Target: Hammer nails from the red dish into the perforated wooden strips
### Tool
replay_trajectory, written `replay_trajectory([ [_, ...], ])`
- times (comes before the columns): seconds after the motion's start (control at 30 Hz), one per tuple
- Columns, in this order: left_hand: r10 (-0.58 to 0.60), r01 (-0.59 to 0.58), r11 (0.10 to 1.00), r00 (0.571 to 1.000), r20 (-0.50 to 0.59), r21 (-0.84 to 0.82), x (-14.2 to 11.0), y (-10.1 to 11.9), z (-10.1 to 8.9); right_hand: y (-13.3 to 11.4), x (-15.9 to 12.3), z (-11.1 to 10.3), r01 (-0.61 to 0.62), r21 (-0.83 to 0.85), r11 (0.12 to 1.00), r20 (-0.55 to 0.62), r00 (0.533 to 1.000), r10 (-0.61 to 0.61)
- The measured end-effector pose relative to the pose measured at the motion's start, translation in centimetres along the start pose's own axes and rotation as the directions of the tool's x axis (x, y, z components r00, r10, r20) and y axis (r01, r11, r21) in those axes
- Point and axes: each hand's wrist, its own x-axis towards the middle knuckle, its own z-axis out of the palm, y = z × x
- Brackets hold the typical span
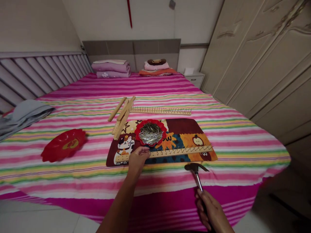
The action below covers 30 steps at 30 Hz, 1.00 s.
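Note:
My right hand grips the dark handle of a claw hammer, whose head hangs over the bed just in front of the patterned mat. On that mat lies a long wooden strip; nails stand in a row along its right part, while small holes show at its left end. My left hand rests over the strip left of the nails, fingertips pressed together in a pinch; whatever they hold is too small to make out. Just beyond the fingers sits a red scalloped dish full of loose nails.
Several bare wooden strips lie piled behind the mat's left side. Farther back is another strip studded with upright nails. A red plate and grey cloth are on the left. Striped bedding covers the bed; folded quilts stand by the headboard.

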Motion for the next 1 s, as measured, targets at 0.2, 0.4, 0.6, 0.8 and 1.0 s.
replay_trajectory([
  [0.2,0.009,-0.013,0.997,0.998,-0.059,-0.077,-0.2,0.1,0.2,0.2,0.2,-0.1,0.003,-0.004,1.0,0.004,1.0,-0.003],
  [0.4,0.032,-0.034,0.999,0.997,-0.077,-0.029,-0.4,0.6,0.4,0.7,0.7,-0.6,-0.022,-0.009,1.0,0.027,0.999,0.022],
  [0.6,-0.009,0.01,1.0,1.0,-0.002,0.022,0.0,0.3,1.0,1.2,1.2,-0.9,-0.038,-0.022,0.999,0.045,0.998,0.039],
  [0.8,-0.025,0.026,0.988,1.0,-0.009,0.153,0.0,0.2,1.2,1.4,1.3,-1.1,-0.041,-0.024,0.999,0.047,0.998,0.042],
  [1.0,0.123,-0.124,0.927,0.992,0.026,0.354,-0.1,-0.1,1.4,1.3,1.1,-1.0,-0.031,-0.023,0.999,0.052,0.998,0.032],
])
